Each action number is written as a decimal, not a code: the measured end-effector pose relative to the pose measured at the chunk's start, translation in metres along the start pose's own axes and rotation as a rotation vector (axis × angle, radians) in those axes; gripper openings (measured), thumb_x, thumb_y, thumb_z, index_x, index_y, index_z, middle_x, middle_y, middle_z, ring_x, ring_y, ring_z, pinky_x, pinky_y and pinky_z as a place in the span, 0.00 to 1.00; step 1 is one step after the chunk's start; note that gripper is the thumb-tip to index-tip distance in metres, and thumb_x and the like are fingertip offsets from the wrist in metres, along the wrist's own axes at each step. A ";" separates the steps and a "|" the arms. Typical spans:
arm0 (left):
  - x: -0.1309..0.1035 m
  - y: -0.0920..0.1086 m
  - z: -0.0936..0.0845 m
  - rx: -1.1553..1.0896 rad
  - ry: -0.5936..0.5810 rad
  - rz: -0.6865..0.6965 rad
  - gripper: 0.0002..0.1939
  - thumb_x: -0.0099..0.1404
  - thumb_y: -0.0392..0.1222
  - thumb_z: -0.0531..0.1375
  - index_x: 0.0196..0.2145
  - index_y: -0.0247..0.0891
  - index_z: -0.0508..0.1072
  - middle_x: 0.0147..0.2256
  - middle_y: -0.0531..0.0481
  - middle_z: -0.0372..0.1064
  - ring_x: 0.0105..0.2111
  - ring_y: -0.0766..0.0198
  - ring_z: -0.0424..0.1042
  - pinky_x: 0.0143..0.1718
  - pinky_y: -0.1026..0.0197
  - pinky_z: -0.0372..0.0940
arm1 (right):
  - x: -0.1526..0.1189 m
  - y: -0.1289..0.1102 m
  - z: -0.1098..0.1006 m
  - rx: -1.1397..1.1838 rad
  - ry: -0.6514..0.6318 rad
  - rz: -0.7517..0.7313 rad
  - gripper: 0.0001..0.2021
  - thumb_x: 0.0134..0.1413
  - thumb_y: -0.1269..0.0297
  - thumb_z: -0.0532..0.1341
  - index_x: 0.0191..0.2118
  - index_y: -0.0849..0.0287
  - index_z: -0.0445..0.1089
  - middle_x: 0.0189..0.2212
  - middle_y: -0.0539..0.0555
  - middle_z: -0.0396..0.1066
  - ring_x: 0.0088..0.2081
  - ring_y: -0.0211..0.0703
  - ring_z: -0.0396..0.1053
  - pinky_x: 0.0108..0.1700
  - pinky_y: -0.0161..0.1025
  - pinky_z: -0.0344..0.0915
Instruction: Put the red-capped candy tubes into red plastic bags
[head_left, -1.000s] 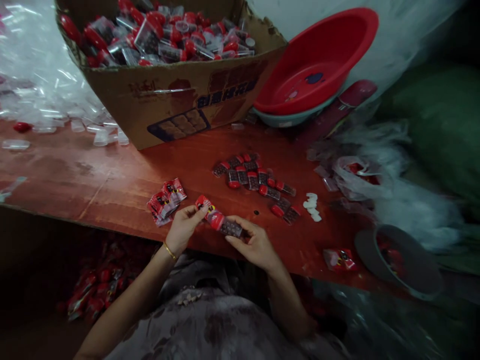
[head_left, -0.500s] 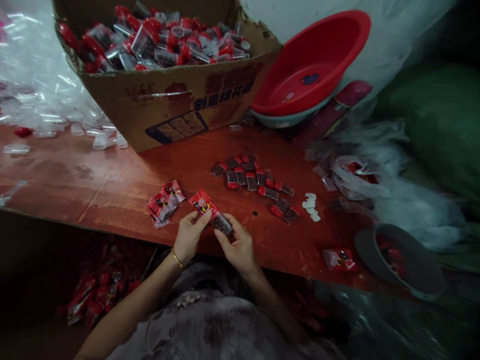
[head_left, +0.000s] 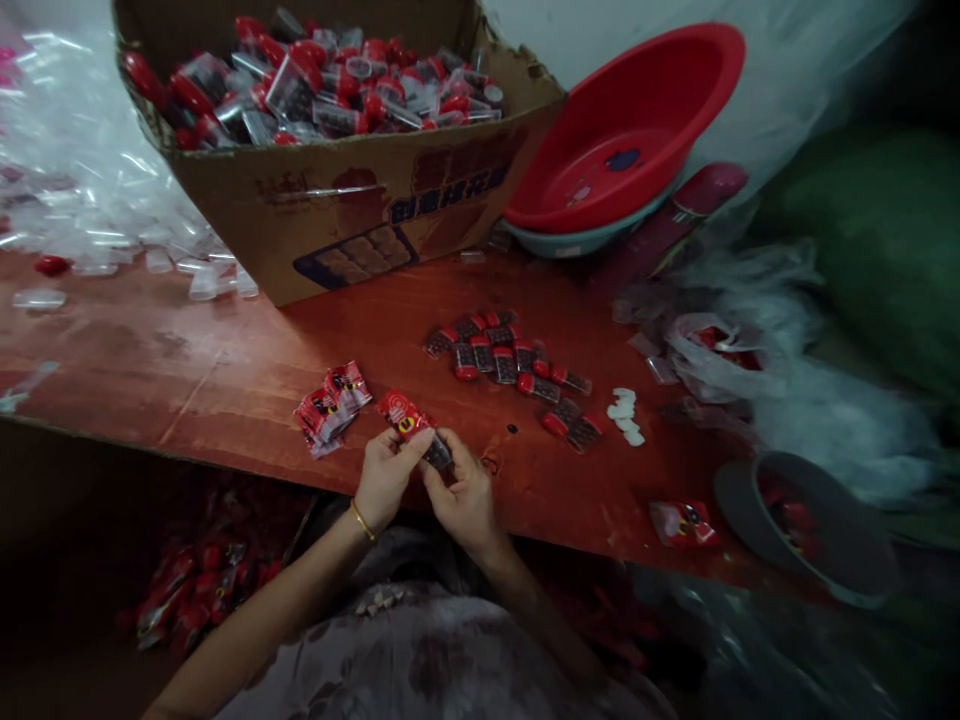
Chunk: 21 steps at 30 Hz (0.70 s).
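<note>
Near the table's front edge, my left hand (head_left: pixel 386 475) is closed on a red printed packet (head_left: pixel 403 412). My right hand (head_left: pixel 463 490) pinches a small clear tube with dark contents (head_left: pixel 438 452), at the packet's lower end. How far the tube sits inside the packet is hidden by my fingers. To the left lies a pile of similar red packets (head_left: pixel 330 405). Beyond my hands is a group of red-capped tubes with dark contents (head_left: pixel 504 364), and several small white pieces (head_left: pixel 625 415) lie to their right.
A cardboard box (head_left: pixel 337 215) full of red-capped tubes stands at the back. Beside it leans a red basin (head_left: pixel 622 130). Clear plastic pieces (head_left: pixel 90 200) are heaped at the left. A grey container (head_left: pixel 817 530) and a filled packet (head_left: pixel 684 523) are at the right.
My right hand has moved slightly left, closer to my left hand, and less of the tube shows past the packet. The view has shifted slightly.
</note>
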<state>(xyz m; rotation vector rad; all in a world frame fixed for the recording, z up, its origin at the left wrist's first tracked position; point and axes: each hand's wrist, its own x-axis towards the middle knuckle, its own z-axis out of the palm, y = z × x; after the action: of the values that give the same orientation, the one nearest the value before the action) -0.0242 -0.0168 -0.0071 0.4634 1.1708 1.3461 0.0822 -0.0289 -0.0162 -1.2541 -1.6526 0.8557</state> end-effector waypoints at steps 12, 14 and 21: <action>-0.001 0.015 0.000 -0.087 -0.101 -0.069 0.17 0.44 0.48 0.69 0.27 0.33 0.74 0.29 0.46 0.75 0.28 0.64 0.71 0.34 0.63 0.64 | 0.006 -0.002 -0.008 0.384 -0.105 0.219 0.08 0.54 0.59 0.58 0.35 0.58 0.65 0.19 0.46 0.68 0.18 0.33 0.67 0.23 0.31 0.65; -0.002 0.015 0.000 -0.053 -0.107 -0.046 0.17 0.42 0.47 0.70 0.27 0.33 0.75 0.29 0.46 0.76 0.29 0.64 0.71 0.35 0.63 0.64 | 0.005 -0.003 -0.006 0.379 -0.118 0.226 0.09 0.54 0.58 0.57 0.34 0.58 0.66 0.17 0.45 0.66 0.16 0.33 0.66 0.21 0.31 0.63; -0.002 0.014 0.003 -0.018 -0.076 -0.015 0.17 0.46 0.49 0.68 0.29 0.32 0.77 0.29 0.46 0.75 0.29 0.63 0.71 0.34 0.62 0.64 | 0.003 -0.013 -0.008 0.287 -0.090 0.208 0.09 0.54 0.59 0.57 0.34 0.58 0.68 0.14 0.44 0.64 0.13 0.32 0.63 0.17 0.29 0.61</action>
<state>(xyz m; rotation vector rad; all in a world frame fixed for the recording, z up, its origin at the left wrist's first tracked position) -0.0281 -0.0148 0.0063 0.4878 1.0970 1.3145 0.0838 -0.0297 -0.0008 -1.2119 -1.4221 1.2455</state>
